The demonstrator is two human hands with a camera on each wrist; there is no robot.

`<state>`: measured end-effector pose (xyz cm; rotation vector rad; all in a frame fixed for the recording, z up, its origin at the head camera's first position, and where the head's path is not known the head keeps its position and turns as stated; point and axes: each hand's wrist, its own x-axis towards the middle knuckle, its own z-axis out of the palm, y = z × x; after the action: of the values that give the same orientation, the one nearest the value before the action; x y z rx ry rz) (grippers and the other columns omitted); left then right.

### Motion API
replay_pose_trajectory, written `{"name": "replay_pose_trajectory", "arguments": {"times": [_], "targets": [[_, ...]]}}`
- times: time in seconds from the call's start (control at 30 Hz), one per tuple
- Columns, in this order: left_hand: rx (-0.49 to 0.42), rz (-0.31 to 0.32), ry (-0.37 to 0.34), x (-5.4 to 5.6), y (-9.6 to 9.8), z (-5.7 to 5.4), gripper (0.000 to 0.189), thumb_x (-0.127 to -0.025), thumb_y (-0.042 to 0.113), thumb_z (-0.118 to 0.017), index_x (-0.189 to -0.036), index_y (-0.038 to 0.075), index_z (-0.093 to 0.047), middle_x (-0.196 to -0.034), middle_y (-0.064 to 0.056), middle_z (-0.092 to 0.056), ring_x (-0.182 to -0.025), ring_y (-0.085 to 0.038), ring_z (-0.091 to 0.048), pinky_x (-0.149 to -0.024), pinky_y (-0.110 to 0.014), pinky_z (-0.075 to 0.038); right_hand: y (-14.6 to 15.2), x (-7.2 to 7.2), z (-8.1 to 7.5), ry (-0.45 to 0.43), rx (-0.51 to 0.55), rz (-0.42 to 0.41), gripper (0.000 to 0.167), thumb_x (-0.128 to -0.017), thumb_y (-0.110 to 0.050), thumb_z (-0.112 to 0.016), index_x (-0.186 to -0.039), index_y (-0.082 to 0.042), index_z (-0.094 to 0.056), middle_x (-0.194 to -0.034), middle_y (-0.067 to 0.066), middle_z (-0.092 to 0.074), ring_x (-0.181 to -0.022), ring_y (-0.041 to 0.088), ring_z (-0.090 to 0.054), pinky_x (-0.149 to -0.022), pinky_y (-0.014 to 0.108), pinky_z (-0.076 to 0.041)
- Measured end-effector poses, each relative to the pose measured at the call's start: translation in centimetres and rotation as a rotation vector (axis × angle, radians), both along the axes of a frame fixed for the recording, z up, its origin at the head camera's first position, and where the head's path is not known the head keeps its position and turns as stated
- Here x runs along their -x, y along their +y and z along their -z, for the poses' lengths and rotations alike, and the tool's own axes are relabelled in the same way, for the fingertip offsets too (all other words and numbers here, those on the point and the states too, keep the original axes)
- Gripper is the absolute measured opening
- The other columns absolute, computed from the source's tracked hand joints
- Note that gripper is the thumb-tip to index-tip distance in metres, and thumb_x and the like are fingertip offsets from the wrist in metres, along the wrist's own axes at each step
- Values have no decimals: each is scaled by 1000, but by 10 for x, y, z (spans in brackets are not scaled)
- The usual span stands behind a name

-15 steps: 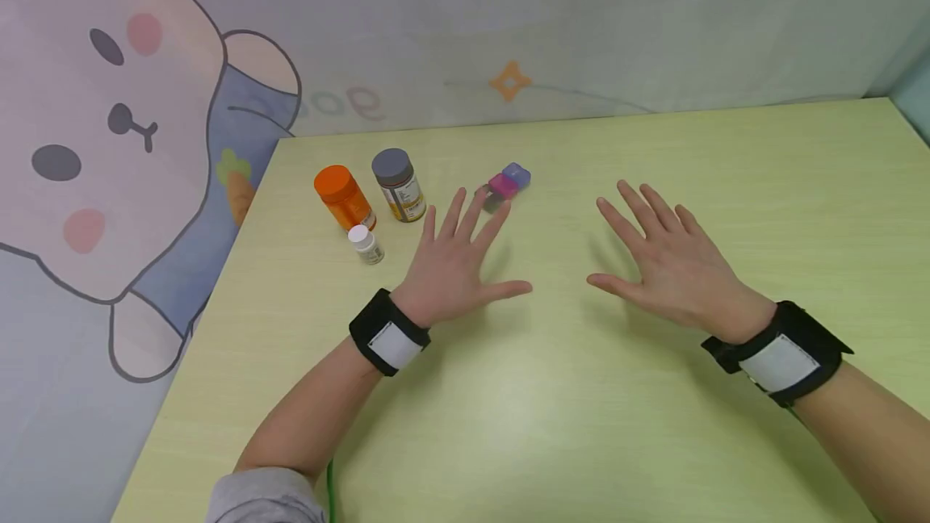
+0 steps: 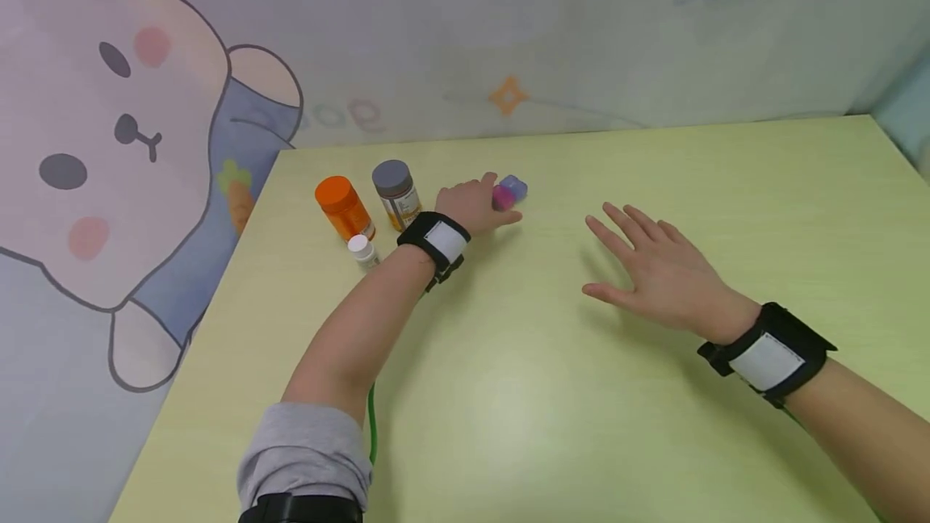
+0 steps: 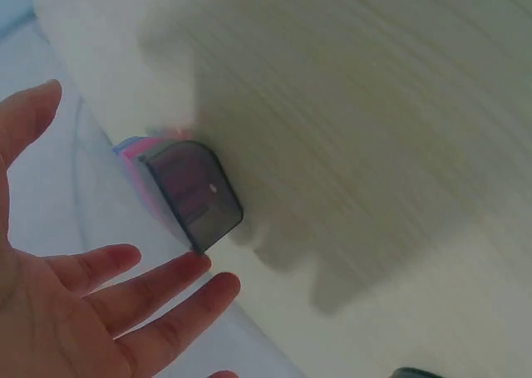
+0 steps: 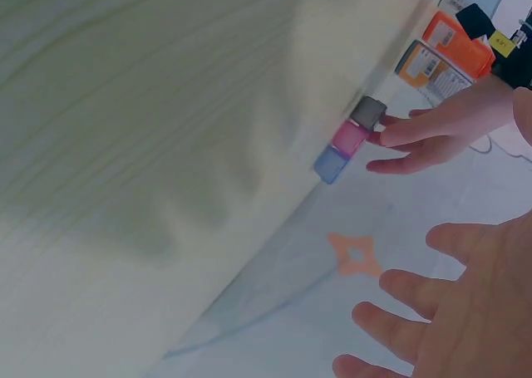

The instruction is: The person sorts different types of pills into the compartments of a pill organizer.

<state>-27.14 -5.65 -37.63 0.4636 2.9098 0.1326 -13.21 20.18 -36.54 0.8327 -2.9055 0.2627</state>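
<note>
A small translucent pill case (image 2: 514,187) with grey, pink and blue compartments in a row lies on the table. My left hand (image 2: 472,207) is at its grey end, which it hides in the head view. Thumb and fingers are spread in the left wrist view, and one fingertip meets or overlaps the edge of the grey compartment (image 3: 195,187); whether it touches I cannot tell. My right hand (image 2: 664,277) hovers over the table with spread fingers, holding nothing.
Left of the left hand stand an orange bottle (image 2: 343,207), a grey-lidded bottle (image 2: 395,190) and a small white-capped bottle (image 2: 362,251). The table (image 2: 552,394) meets a printed wall covering (image 2: 581,39) at the back. A green cable (image 2: 373,426) hangs by the left arm.
My left hand has moved forward and slightly right, to the pill case, and now covers its grey end. The right hand has hardly moved. The head view has tilted slightly.
</note>
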Motion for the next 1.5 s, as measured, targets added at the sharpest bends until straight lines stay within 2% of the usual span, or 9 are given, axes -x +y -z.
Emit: {"name": "replay_pose_trajectory", "arguments": {"times": [0.13, 0.27, 0.37, 0.47, 0.7, 0.97, 1.1, 1.2, 1.5], "targets": [[19, 5, 56, 6, 8, 8, 61, -88, 57, -61, -125, 8, -53, -99, -6, -66, -84, -19, -64, -68, -34, -50, 1, 0, 1, 36, 0, -25, 79, -88, -53, -63, -147, -6, -40, -146, 20, -41, -131, 39, -39, -101, 56, -35], [34, 40, 141, 6, 13, 14, 43, -92, 45, -62, -112, 7, -58, -93, -6, -67, -80, -19, -65, -65, -35, -51, 4, -1, 1, 13, 1, -21, 71, -89, -51, -64, -139, -3, -49, -138, 18, -49, -123, 37, -48, -99, 54, -38], [6, 74, 148, 3, 11, 14, 36, -93, 37, -62, -112, 7, -59, -95, -6, -67, -80, -19, -64, -67, -35, -51, 6, -1, 1, 1, -4, -20, 69, -90, -50, -63, -136, -2, -51, -135, 19, -51, -121, 38, -50, -98, 54, -39], [-13, 125, 119, -1, 6, 13, 37, -93, 33, -64, -120, 9, -58, -99, -4, -67, -85, -17, -62, -70, -34, -51, 8, -1, 1, -5, -10, -19, 68, -90, -50, -62, -136, -1, -51, -133, 20, -52, -120, 38, -50, -97, 54, -39], [-35, 302, 1, -21, -1, 8, 54, -92, 32, -67, -138, 11, -49, -114, -5, -65, -99, -16, -61, -82, -33, -50, 14, 0, 3, -6, -13, -20, 67, -91, -51, -61, -135, -1, -52, -132, 20, -53, -119, 39, -51, -94, 54, -43], [-89, 467, -45, -55, 1, 12, 55, -93, 29, -66, -141, 12, -48, -123, -5, -62, -106, -15, -59, -89, -31, -47, 8, 4, 5, -17, 14, -56, 65, -90, -44, -66, -135, 1, -51, -132, 21, -53, -118, 38, -52, -92, 53, -45], [-115, 499, -76, -74, 3, 6, 53, -92, 27, -67, -140, 12, -50, -123, -6, -62, -106, -16, -58, -88, -31, -47, -2, 11, 7, -20, 40, -113, 63, -89, -40, -68, -134, 1, -51, -131, 20, -54, -117, 36, -53, -90, 51, -46], [-124, 510, -76, -83, 4, 5, 51, -92, 26, -67, -138, 12, -52, -121, -4, -63, -103, -14, -58, -86, -29, -47, -9, 17, 13, -17, 49, -167, 62, -87, -37, -72, -132, 2, -53, -128, 19, -56, -112, 35, -56, -88, 49, -48], [-155, 526, -64, -88, 3, 6, 46, -90, 25, -70, -132, 9, -57, -116, -2, -64, -96, -12, -58, -84, -25, -46, -28, 26, 29, 53, -97, -346, 52, -83, -30, -77, -119, 4, -60, -102, 13, -64, -88, 28, -63, -81, 44, -52]]}}
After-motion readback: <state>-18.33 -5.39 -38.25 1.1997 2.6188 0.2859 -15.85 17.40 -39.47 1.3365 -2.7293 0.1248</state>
